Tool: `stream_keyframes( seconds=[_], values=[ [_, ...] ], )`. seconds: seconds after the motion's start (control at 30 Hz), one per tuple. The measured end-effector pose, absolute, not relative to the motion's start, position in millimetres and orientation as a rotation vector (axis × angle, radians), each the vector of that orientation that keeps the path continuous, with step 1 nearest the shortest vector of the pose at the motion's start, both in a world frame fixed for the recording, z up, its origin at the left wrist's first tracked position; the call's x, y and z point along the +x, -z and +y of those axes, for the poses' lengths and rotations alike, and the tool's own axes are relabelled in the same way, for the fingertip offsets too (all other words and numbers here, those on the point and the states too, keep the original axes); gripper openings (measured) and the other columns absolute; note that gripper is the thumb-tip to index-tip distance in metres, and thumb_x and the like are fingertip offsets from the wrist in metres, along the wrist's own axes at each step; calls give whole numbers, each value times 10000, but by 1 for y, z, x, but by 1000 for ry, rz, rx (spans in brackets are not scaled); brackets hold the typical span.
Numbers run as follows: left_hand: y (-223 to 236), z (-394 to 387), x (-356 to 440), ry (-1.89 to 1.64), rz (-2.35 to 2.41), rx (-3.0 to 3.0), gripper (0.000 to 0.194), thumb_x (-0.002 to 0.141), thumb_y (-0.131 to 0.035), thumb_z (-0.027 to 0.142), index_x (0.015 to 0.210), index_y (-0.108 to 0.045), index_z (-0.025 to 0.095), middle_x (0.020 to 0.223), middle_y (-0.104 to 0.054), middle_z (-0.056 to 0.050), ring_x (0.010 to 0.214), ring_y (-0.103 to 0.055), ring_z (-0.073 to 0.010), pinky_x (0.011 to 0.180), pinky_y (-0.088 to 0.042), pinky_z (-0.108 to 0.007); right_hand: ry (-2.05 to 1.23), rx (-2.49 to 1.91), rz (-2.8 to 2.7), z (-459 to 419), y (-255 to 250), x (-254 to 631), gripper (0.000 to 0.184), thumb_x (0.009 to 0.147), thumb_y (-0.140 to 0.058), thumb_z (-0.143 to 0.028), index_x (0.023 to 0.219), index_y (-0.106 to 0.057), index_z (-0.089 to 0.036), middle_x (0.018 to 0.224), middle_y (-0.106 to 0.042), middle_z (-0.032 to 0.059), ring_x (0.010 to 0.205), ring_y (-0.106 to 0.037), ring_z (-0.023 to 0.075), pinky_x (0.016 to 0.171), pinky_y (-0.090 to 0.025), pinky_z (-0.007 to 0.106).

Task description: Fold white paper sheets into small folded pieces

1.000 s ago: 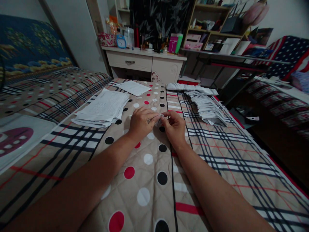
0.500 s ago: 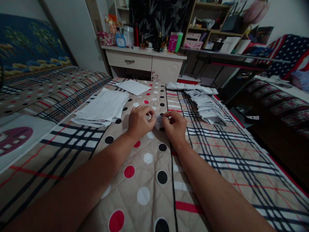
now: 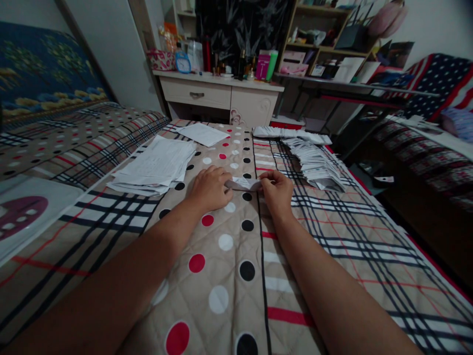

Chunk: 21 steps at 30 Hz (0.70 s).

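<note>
A small folded strip of paper spans the gap between my hands, just above or on the bedspread. My left hand lies palm down at the strip's left end, its fingertips closed on that end. At the other end, my right hand pinches the paper between thumb and fingers. Left of my hands lies a stack of written sheets, with a few more sheets beyond it. To the right, a long row of folded papers stands packed together, and another folded row lies behind it.
The quilted bedspread has dots and plaid. A white package with a purple print lies at the left edge. Past the bed stands a white dresser crowded with bottles and boxes, with a shelf unit to its right.
My hands have moved apart, and the paper now shows as a longer strip between them. The left hand has flattened and shifted slightly left; the right has shifted right.
</note>
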<state>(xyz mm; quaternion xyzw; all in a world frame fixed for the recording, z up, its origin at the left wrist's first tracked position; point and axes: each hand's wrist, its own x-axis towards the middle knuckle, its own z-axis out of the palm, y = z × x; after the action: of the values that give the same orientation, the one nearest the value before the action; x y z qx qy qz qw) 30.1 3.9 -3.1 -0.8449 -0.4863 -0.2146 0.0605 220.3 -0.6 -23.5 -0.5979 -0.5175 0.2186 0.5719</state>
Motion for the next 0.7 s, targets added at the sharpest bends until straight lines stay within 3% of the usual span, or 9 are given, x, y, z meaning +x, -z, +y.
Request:
stream_keyframes(
  seconds=[0.13,0.37,0.57,0.7],
  values=[
    [4,5,33,703,-1467,-2593,334,740,-732,502,848,-685,190,964,-691,-90,975,-593,-282,821,-468,-393,-500,-1418,-1202,3,27,223,193,657,-517,-231,738,-679,-167,652,-651,12,537,-587,150,526,-442,259],
    [13,14,31,1022,-1457,-2679,285,741,-783,299,611,-565,171,668,-618,-8,630,-539,-142,599,-373,-274,-471,-1436,-1300,-1,25,222,212,657,-525,-212,774,-701,-193,722,-692,22,655,-620,188,616,-482,292],
    [13,17,28,1054,-1337,-2639,252,760,-753,222,612,-555,171,671,-616,-11,662,-550,-155,618,-375,-279,-300,-1349,-1719,-7,19,216,388,658,-682,-210,1044,-721,-222,1055,-738,55,984,-651,261,889,-500,398],
    [14,17,28,1024,-1301,-2656,236,778,-741,235,628,-570,174,681,-623,-19,684,-571,-167,640,-400,-283,-378,-1353,-1764,-5,22,216,292,707,-744,-304,984,-755,-213,952,-760,66,895,-680,248,816,-518,376]
  ],
)
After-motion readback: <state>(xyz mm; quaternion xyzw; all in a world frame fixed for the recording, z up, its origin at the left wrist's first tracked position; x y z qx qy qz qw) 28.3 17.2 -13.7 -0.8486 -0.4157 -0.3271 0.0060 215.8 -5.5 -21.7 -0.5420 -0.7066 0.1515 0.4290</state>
